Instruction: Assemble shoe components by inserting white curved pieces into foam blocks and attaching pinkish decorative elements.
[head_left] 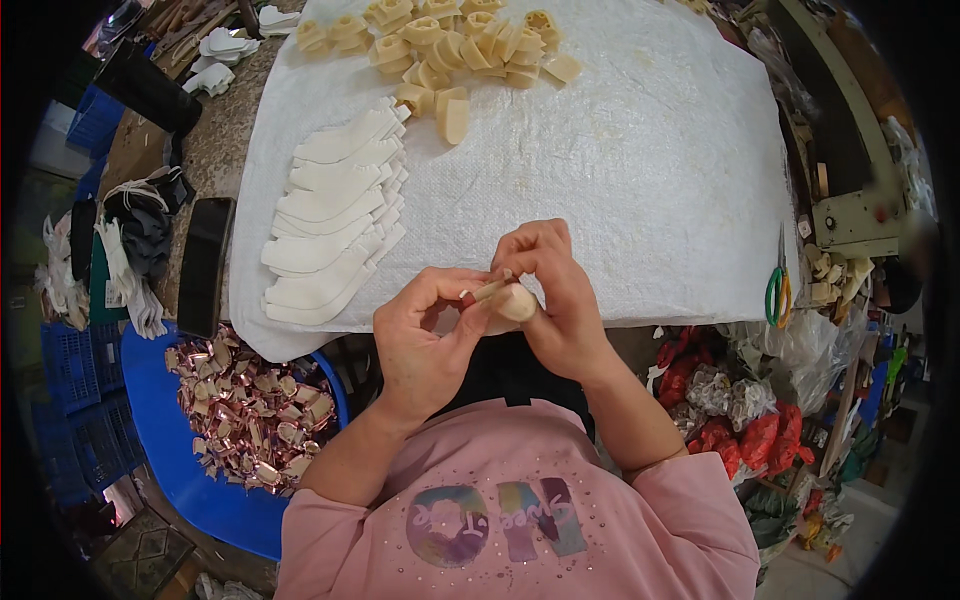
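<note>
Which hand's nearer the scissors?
Right. The right hand is left of the scissors; the left hand is farther left, on the right hand's far side.

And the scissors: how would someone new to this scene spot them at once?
Start with the big white sheet and follow its near edge rightward, past the right hand, to the corner. The scissors are there, blades toward the top of the picture. Their green and orange-yellow handles set them apart from the pale scraps to their right.
</note>
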